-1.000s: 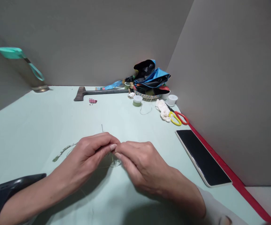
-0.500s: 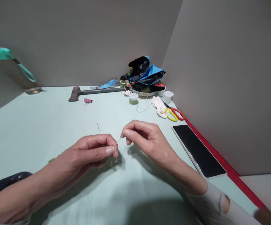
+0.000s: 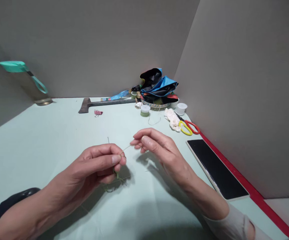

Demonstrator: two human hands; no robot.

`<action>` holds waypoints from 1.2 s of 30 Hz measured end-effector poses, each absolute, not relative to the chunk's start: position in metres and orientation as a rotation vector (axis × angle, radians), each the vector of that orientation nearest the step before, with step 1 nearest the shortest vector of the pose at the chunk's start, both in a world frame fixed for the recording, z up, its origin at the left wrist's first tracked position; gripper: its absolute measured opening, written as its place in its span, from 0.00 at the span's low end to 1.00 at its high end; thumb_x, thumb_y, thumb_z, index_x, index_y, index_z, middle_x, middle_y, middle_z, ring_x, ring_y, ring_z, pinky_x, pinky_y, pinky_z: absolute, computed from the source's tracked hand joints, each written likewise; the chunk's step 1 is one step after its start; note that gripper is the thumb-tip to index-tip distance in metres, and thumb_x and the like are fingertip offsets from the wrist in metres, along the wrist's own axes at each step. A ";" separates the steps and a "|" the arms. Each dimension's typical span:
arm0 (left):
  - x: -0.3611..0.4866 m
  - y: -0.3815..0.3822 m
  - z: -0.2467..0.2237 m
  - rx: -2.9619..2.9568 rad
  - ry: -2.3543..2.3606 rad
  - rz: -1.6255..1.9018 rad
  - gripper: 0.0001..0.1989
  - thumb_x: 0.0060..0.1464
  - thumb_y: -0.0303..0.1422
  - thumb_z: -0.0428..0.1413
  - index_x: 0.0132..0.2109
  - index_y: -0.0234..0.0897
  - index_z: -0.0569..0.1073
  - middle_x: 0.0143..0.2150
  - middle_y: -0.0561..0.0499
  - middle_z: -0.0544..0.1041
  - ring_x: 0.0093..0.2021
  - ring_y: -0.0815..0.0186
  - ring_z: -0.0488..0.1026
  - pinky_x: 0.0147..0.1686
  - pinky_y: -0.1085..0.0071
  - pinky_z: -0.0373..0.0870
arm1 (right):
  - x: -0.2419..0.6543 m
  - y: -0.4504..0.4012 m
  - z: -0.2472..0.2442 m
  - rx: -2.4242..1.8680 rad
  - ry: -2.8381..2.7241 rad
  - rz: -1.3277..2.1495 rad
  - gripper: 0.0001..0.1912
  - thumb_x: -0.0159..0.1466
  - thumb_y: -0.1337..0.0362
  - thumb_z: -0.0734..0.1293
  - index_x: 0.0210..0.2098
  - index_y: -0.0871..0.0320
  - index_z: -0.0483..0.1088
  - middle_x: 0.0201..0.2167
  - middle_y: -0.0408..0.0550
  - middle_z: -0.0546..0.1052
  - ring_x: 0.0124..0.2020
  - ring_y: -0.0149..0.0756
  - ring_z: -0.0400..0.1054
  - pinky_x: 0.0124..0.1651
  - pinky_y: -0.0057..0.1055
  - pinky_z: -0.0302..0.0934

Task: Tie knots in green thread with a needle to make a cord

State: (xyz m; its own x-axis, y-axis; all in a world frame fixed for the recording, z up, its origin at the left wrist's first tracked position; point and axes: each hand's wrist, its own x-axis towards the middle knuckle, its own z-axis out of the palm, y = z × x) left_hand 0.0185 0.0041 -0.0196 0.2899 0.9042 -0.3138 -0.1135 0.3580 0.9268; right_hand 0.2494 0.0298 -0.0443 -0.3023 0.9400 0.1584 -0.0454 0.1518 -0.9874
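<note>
My left hand (image 3: pixel 98 161) is pinched, thumb against forefinger, on a thin green thread (image 3: pixel 126 149). Below its fingertips hangs a small tangle of green thread (image 3: pixel 118 178); the rest of it is hidden by the hand. To the right, my right hand (image 3: pixel 156 143) has its thumb lifted away from its fingers. The thread runs up from the left fingertips to the right fingers and lies loosely against them. A thin nail-like piece (image 3: pixel 108 140) shows just behind the left hand.
Farther back lie a hatchet (image 3: pixel 109 103), a pink binder clip (image 3: pixel 98 112), a thread spool (image 3: pixel 145 111) and a blue-black bag (image 3: pixel 159 85). Scissors (image 3: pixel 189 127), crumpled white cloth (image 3: pixel 172 119) and a phone (image 3: pixel 216 168) are at right. A teal-lidded bottle (image 3: pixel 40 90) stands far left.
My right thumb has come away from its forefinger, loosening the pinch on the thread. The left hand keeps its pinch. The view has shifted a little, so the scene sits lower and farther right.
</note>
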 end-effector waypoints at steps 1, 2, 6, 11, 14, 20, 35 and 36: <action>0.018 0.004 -0.020 0.950 1.044 0.838 0.17 0.46 0.42 0.87 0.27 0.39 0.89 0.28 0.53 0.74 0.28 0.71 0.60 0.26 0.79 0.63 | 0.251 0.031 -0.045 -0.930 -1.479 1.258 0.13 0.75 0.48 0.77 0.48 0.50 0.83 0.49 0.50 0.90 0.51 0.45 0.81 0.58 0.42 0.73; 0.018 0.004 -0.021 0.944 1.041 0.841 0.17 0.46 0.42 0.87 0.28 0.39 0.90 0.28 0.53 0.73 0.27 0.71 0.60 0.25 0.79 0.63 | 0.252 0.031 -0.045 -0.946 -1.473 1.199 0.11 0.75 0.50 0.77 0.48 0.49 0.83 0.51 0.49 0.90 0.55 0.46 0.81 0.63 0.43 0.71; 0.017 0.004 -0.025 0.939 1.042 0.873 0.18 0.47 0.45 0.88 0.29 0.40 0.91 0.28 0.53 0.73 0.27 0.72 0.60 0.25 0.80 0.63 | 0.250 0.028 -0.044 -0.967 -1.470 1.073 0.05 0.73 0.57 0.76 0.45 0.49 0.81 0.47 0.47 0.88 0.52 0.46 0.80 0.62 0.43 0.69; 0.017 0.004 -0.030 0.978 1.080 0.928 0.14 0.50 0.43 0.85 0.31 0.42 0.92 0.30 0.52 0.75 0.31 0.68 0.64 0.28 0.80 0.66 | 0.237 0.016 -0.042 -0.943 -1.614 1.194 0.03 0.71 0.61 0.76 0.39 0.51 0.83 0.37 0.44 0.87 0.40 0.41 0.78 0.49 0.39 0.69; 0.017 0.005 -0.032 1.015 1.118 0.930 0.12 0.48 0.40 0.85 0.30 0.42 0.92 0.29 0.52 0.75 0.32 0.67 0.63 0.29 0.79 0.65 | 0.232 0.011 -0.044 -0.962 -1.635 1.250 0.04 0.71 0.63 0.75 0.38 0.51 0.83 0.36 0.43 0.85 0.39 0.39 0.76 0.47 0.38 0.67; 0.020 0.003 -0.039 1.055 1.124 0.937 0.12 0.51 0.42 0.84 0.31 0.43 0.93 0.30 0.52 0.77 0.34 0.65 0.64 0.31 0.77 0.65 | 0.230 0.012 -0.052 -1.009 -1.599 1.320 0.05 0.70 0.64 0.73 0.36 0.51 0.80 0.32 0.40 0.81 0.35 0.36 0.70 0.43 0.35 0.64; 0.021 0.004 -0.036 1.090 1.157 0.905 0.13 0.49 0.44 0.82 0.28 0.43 0.91 0.27 0.53 0.73 0.31 0.65 0.60 0.29 0.74 0.62 | 0.227 0.012 -0.051 -0.976 -1.751 1.143 0.08 0.63 0.71 0.67 0.33 0.50 0.68 0.32 0.38 0.73 0.36 0.36 0.68 0.44 0.35 0.62; 0.021 0.003 -0.035 1.095 1.173 0.904 0.13 0.48 0.43 0.81 0.28 0.42 0.91 0.27 0.53 0.73 0.31 0.65 0.60 0.29 0.74 0.61 | 0.227 0.012 -0.052 -0.976 -1.757 1.136 0.08 0.63 0.71 0.66 0.33 0.50 0.67 0.32 0.39 0.73 0.37 0.37 0.68 0.45 0.36 0.62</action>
State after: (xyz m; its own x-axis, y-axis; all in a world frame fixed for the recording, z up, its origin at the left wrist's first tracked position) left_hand 0.0210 0.0032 -0.0350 0.1801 0.9530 -0.2435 0.0076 0.2462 0.9692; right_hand 0.2268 0.0122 -0.0519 -0.3736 0.9023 0.2153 0.1739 0.2961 -0.9392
